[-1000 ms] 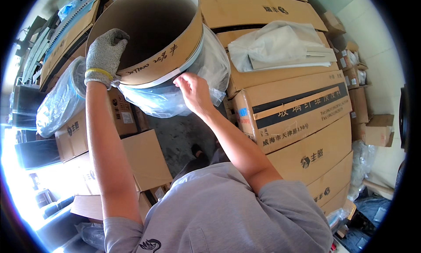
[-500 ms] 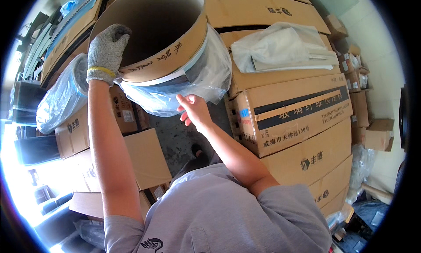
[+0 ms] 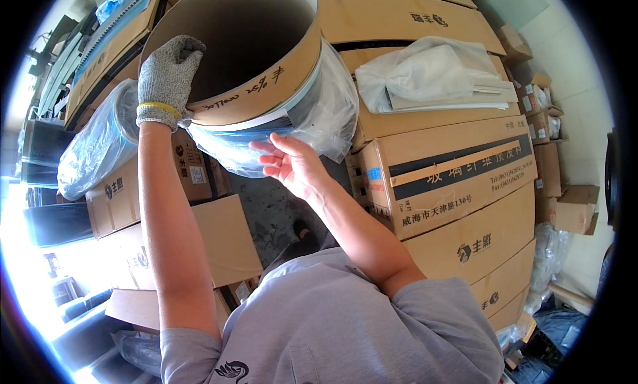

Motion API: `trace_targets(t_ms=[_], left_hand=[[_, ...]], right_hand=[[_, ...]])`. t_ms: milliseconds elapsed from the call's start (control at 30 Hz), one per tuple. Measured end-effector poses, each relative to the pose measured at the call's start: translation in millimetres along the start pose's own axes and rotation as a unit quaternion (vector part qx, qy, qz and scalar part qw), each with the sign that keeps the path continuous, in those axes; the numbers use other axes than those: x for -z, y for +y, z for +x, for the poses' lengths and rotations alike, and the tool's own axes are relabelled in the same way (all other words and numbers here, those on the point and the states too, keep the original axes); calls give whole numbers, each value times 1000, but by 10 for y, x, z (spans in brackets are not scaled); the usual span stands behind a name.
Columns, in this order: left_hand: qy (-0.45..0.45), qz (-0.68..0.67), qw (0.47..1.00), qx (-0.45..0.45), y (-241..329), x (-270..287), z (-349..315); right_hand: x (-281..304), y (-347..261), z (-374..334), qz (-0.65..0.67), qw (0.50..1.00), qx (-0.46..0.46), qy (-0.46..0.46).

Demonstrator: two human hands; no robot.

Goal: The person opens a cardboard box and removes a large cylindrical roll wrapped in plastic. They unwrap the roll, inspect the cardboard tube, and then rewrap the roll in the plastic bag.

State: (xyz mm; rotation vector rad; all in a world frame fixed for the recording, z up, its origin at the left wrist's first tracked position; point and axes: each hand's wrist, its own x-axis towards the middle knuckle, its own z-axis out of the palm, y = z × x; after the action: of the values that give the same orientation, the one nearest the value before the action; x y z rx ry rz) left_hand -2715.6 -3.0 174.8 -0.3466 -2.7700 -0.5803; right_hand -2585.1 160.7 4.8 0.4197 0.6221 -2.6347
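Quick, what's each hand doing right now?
Left hand: closed, holding the big tube by its edge.
Right hand: open, holding nothing, near the clear plastic.

Below me, a dark grey, scuffed floor (image 3: 266,204) shows in a gap between large cardboard cartons (image 3: 425,241). To my right, a pale tiled surface (image 3: 581,85), whether wall or floor I cannot tell, extends past smaller brown cartons (image 3: 547,161). To my left, strong white light (image 3: 20,277) washes out the detail.
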Motion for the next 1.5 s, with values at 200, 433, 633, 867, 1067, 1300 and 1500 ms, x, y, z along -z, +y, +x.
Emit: trace_targets(t_ms=[200,433,633,867,1067,1300,1500], left_hand=[[16,9,1000,-11,11,-3,-10],[8,-23,1000,9,18,-12,-7],[16,-12,1000,2,-2,7,-13],[16,-27,999,8,-10,-22,0],[17,-5,1000,5,39,15,-23],[21,-18,1000,6,-34,-17,-12],[21,-2,1000,7,-67,-40,26]], right_hand=[[-84,132,97,-38,999,-39,-3],[-150,291,97,12,1000,5,-7],[-280,95,45,-45,994,103,-3],[-280,-118,146,-213,942,260,-4],[-120,-474,125,-214,918,333,30],[111,-531,43,-273,889,341,137],[149,-275,147,-462,768,425,125]])
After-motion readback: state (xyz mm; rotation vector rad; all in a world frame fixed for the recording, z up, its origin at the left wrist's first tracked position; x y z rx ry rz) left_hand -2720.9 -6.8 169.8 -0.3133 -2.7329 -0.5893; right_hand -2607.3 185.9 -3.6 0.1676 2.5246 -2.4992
